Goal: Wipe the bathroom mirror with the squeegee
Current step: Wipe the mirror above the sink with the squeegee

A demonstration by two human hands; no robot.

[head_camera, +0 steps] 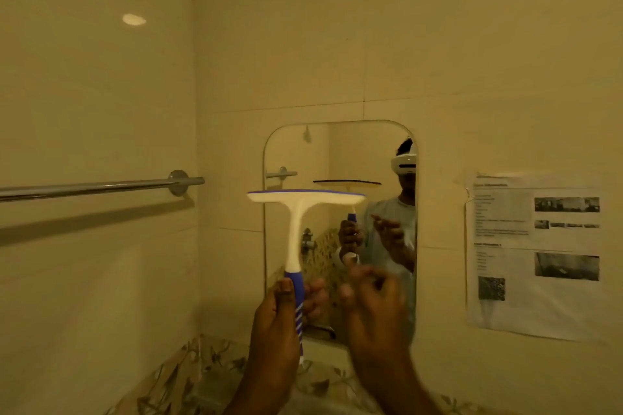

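Left hand (279,320) grips squeegee (296,212) by handle, blade on top, level, crossing mirror (371,152) left edge. Right hand (374,307) just beside, blurred, fingers loosely curled, empty.

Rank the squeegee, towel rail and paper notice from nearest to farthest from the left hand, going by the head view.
1. The squeegee: its blue handle is gripped in the left hand.
2. The towel rail: on the left wall.
3. The paper notice: far wall, right of the mirror.

My left hand (279,310) grips the white squeegee (303,209) by its blue handle, upright, blade topmost; the round-cornered mirror (367,152) hangs behind it.
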